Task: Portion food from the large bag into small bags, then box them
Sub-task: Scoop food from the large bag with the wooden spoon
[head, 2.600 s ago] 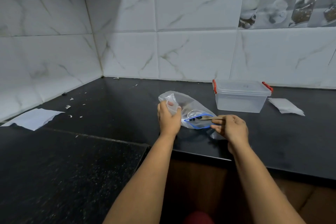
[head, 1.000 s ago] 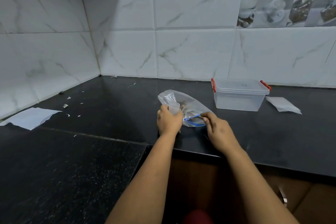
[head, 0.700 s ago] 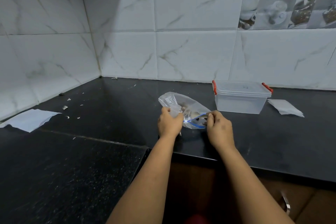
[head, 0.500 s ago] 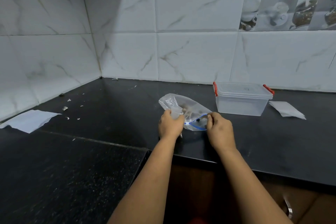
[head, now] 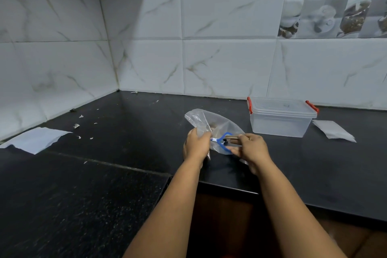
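the left hand [head: 196, 144] is closed on the near left edge of the large bag [head: 217, 130], beside its blue-rimmed mouth; the right hand [head: 250, 147] pinches a thin tool [head: 231, 137] lying level, its tip pointing left into that mouth; the bag rests on the black table [head: 125, 132], its length running back-left from the mouth; farther right sits a lidded clear box [head: 280, 117], well apart.

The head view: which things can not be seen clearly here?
- Food in the large bag: brownish shapes, blurred by crinkled plastic; kind unclear.
- Thin utensil: its handle end is hidden in the right hand.
- Left hand: fingertips hidden behind gathered plastic.
- Lidded box: frosted walls; contents unclear.
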